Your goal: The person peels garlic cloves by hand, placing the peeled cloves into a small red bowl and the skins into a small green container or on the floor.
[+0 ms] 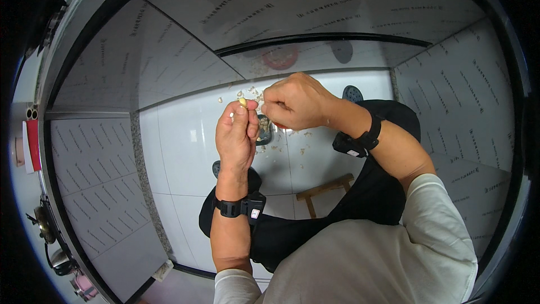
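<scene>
Between the thumb and forefinger of my left hand point(238, 135) is a pale yellow garlic clove point(243, 102). My right hand point(295, 101) is curled just to the right of it, back of the hand upward, so whatever its fingers may hold is hidden. Below and between the hands, a dark container point(265, 140) with garlic pieces in it stands on the floor. Only a sliver of a red object point(280, 126) shows under my right hand. Loose garlic cloves point(240, 93) and papery skins point(276, 148) lie scattered around on the tiles.
Film-covered cabinet fronts point(295, 4) rise ahead and at both sides of the white tiled floor point(190, 156). A wooden stool point(325, 187) is partly visible by my legs. At far left, a counter edge point(63, 169) runs past pots point(61, 260).
</scene>
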A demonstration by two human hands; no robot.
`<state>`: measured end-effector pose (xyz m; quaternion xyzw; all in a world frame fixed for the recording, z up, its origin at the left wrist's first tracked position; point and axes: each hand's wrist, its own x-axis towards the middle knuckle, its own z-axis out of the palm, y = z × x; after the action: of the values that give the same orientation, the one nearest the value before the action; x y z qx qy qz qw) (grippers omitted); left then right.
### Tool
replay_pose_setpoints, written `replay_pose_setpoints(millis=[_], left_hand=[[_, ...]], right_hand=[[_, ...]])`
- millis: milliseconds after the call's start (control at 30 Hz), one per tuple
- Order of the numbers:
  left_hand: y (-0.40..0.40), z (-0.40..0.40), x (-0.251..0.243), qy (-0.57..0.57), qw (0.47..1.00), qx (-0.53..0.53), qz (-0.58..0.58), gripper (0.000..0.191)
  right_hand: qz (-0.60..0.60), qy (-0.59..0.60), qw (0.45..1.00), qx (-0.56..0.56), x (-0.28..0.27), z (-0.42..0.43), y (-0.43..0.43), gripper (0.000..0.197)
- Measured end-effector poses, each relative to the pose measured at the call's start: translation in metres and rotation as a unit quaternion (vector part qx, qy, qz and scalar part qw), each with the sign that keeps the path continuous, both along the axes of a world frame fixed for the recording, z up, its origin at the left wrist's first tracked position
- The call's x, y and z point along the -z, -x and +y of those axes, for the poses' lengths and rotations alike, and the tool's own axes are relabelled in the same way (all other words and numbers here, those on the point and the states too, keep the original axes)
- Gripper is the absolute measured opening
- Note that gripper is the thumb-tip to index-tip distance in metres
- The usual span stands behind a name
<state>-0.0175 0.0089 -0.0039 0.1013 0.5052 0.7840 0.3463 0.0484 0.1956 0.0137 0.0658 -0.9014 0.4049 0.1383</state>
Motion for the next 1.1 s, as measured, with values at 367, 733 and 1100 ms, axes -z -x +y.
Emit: replay_pose_setpoints(millis=[367, 733, 1100], left_hand=[[0.001, -0.011, -0.007, 0.120, 0.980, 0.054, 0.150, 0.026], [0.003, -0.013, -0.006, 0.184, 0.928, 0.049, 0.321, 0.023], [0.001, -0.015, -0.001, -0.015, 0.995, 0.098, 0.023, 0.025]], right_hand=[[-0.145, 0.274, 0.951, -0.022, -0.015, 0.004, 0.006, 0.013], [-0.254, 0.389, 0.882, -0.079, -0.027, 0.002, 0.003, 0.018], [-0.174, 0.389, 0.898, -0.106, -0.021, -0.005, -0.002, 0.016]])
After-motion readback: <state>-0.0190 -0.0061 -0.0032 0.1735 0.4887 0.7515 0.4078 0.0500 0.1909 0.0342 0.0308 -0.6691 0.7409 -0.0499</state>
